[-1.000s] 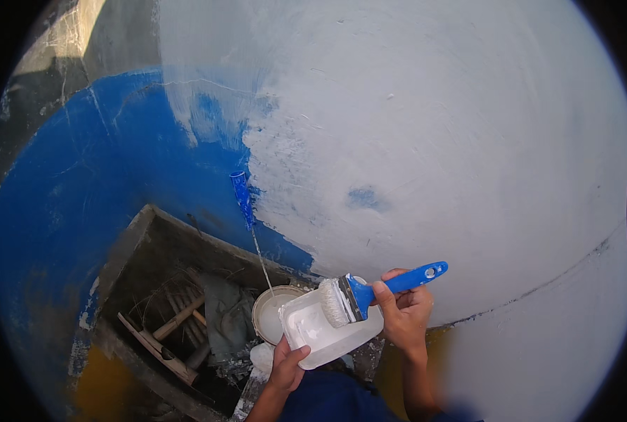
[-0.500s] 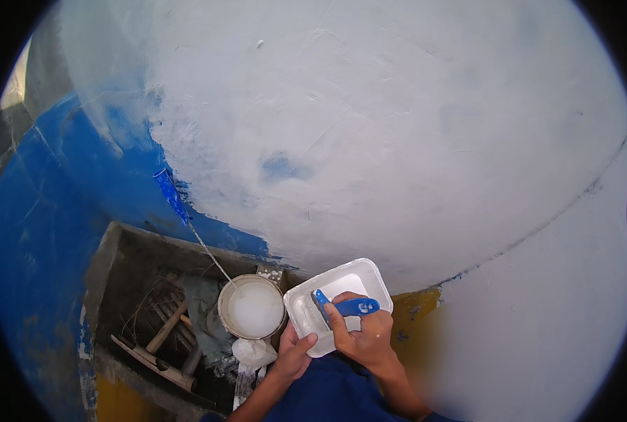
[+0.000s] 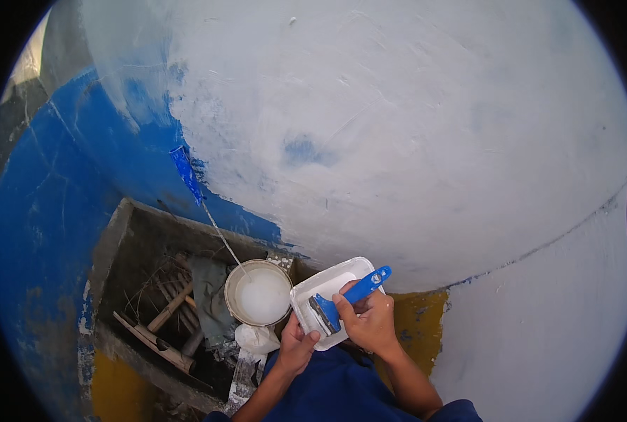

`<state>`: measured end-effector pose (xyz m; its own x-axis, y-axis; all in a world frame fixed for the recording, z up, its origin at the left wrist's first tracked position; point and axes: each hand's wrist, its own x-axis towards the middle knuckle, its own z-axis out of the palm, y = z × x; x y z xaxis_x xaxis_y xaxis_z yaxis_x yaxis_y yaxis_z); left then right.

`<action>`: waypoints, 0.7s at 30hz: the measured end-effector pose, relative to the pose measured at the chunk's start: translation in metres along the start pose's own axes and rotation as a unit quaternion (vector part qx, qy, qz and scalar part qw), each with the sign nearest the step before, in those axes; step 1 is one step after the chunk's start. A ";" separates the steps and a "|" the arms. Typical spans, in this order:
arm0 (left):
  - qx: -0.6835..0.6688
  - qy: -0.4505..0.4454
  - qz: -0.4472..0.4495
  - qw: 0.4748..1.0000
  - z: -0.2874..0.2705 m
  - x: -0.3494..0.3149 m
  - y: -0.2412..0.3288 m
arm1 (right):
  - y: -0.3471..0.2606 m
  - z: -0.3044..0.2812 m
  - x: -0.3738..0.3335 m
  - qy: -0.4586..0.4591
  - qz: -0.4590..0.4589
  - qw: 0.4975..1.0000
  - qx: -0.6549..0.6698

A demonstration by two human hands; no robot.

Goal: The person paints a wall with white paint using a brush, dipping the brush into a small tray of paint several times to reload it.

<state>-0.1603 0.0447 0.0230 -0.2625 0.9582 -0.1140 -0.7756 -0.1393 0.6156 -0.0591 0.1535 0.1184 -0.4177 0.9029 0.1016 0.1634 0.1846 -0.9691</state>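
The right fingers [image 3: 343, 307] are grasping the brush [image 3: 365, 285], apparently loading it inside the tray [image 3: 356, 262]; the left fingers [image 3: 306, 342] are gripping its near-left edge. Lifting out would be calling for steadiness.

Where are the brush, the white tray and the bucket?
Brush [image 3: 369, 283]: head view, on its blue handle, above the gripping fingers.
White tray [image 3: 327, 275]: head view, on its far rim.
Bucket [image 3: 230, 294]: head view, on its rim's left side.
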 end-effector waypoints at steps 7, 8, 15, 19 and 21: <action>-0.044 -0.013 0.009 0.999 -0.009 -0.004 0.004 | 0.000 -0.028 0.010 0.113 0.130 0.955 0.241; -0.051 -0.014 0.005 0.999 -0.009 -0.003 0.004 | -0.001 -0.034 0.011 0.132 0.138 0.944 0.269; -0.096 -0.018 0.000 0.995 -0.002 -0.005 0.017 | 0.005 -0.051 0.015 0.066 0.265 0.792 0.546; -0.109 -0.003 0.002 0.994 -0.006 -0.005 0.019 | -0.026 -0.052 0.023 0.042 0.259 0.769 0.583; -0.085 0.021 0.027 0.996 0.001 -0.001 0.023 | -0.057 -0.059 0.031 0.052 0.201 0.798 0.566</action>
<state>-0.1778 0.0409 0.0378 -0.3273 0.9374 -0.1186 -0.8445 -0.2339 0.4818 -0.0285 0.1939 0.1898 -0.4481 0.8395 -0.3072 -0.6720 -0.5429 -0.5037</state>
